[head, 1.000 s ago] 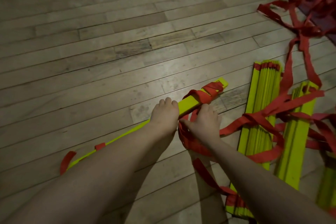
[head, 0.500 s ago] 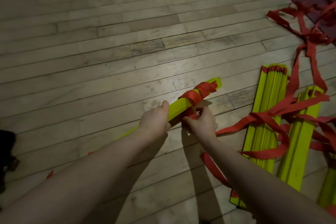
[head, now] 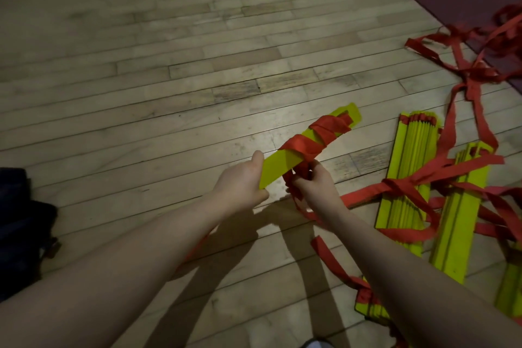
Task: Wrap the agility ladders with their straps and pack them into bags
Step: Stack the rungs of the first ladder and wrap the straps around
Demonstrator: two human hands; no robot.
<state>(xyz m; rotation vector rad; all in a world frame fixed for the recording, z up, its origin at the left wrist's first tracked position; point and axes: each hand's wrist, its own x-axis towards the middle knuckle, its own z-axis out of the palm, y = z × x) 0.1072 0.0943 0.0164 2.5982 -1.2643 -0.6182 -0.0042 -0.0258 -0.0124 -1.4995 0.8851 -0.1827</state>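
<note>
The step in hand is the winding: one bundle of yellow rungs (head: 285, 162) is held up off the wooden floor (head: 169, 79), with red strap (head: 319, 135) coiled in several turns round its far half. The left hand (head: 240, 186) grips the bundle's near end, fingers curled round it and thumb along its edge. The right hand (head: 313, 183), just beside the bundle's underside, pinches the loose strap where it leaves the last turn; the slack drops from there toward the floor.

The next move probably calls for carrying the strap over the bundle again while the left hand keeps the rungs from fanning apart, with enough tension that the coils do not slip.

To the right of the bundle lie more stacked ladders (head: 406, 178) on the floor, draped in a tangle of straps (head: 480, 65) that trails off beyond them. The held strap seems to run down toward that tangle, so it may snag as it is pulled. Well to the left of the bundle sits a dark shape (head: 19, 229), possibly a bag; I cannot tell for certain.
</note>
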